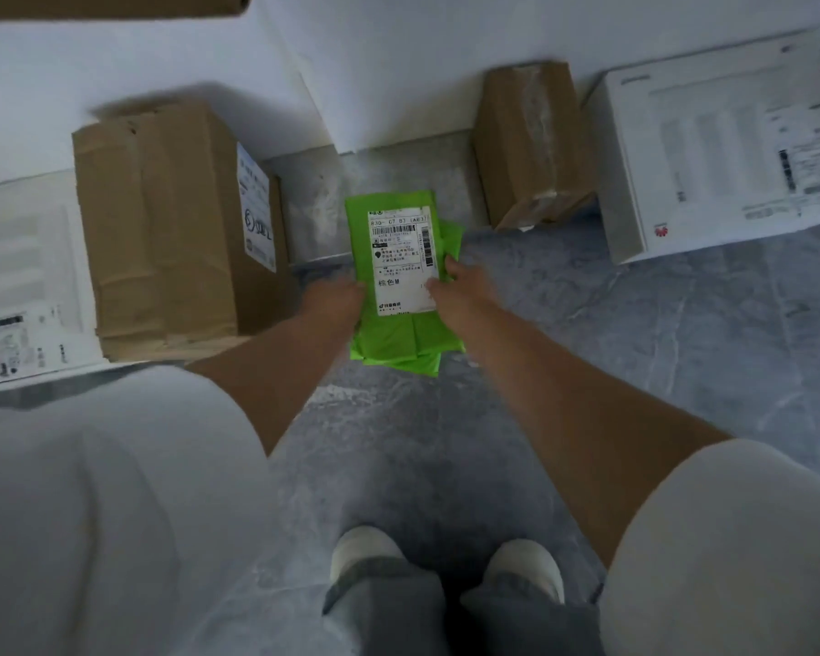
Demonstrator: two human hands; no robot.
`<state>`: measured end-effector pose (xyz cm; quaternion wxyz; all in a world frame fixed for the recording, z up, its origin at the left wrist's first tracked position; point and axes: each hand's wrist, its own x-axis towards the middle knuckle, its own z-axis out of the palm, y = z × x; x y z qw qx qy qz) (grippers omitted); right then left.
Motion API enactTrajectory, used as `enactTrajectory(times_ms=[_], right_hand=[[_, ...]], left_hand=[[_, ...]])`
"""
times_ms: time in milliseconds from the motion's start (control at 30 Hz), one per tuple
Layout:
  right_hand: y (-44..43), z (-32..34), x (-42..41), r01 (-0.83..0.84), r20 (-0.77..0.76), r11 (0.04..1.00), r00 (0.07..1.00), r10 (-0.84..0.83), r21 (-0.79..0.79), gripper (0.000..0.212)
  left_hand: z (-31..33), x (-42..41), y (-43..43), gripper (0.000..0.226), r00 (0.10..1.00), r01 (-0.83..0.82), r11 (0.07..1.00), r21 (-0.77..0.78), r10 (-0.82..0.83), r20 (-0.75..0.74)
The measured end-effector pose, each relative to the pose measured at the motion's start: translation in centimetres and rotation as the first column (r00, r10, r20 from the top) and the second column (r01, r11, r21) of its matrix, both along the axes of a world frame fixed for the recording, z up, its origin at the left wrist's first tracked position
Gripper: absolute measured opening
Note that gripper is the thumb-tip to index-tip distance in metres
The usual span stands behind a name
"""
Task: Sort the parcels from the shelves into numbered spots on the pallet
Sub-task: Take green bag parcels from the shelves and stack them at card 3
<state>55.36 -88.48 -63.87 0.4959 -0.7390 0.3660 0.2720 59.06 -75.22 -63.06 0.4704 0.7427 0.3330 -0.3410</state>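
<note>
There is one green parcel. Two brown cardboard boxes: large brown box, smaller brown box. Two white boxes: left white box, right white box. Two hands: left hand, right hand. Two shoes: left shoe, right shoe.

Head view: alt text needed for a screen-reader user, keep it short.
The left hand and right hand hold a green parcel with a white shipping label above a grey floor. A large brown box and a smaller brown box stand by the wall ahead, white boxes beyond them.
</note>
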Motion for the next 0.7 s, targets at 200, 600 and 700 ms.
enactTrajectory(times_ms=[200,600,700], right_hand=[[0.0,7.5,-7.6,0.180,-0.092,0.980,0.981,-0.171,0.090,0.056],[0.0,22.5,-10.1,0.196,-0.173,0.957,0.972,-0.161,0.212,0.042],[-0.4,25.0,-12.7,0.216,-0.178,0.934,0.969,-0.170,0.285,0.047]], left_hand=[[8.1,-6.2,0.8,0.027,0.997,-0.032,0.991,-0.134,0.022,-0.073],[22.2,-11.5,3.1,0.029,0.995,-0.091,0.993,-0.072,0.094,0.042],[24.3,-13.7,3.4,0.028,0.988,-0.137,0.987,-0.088,0.143,0.063]])
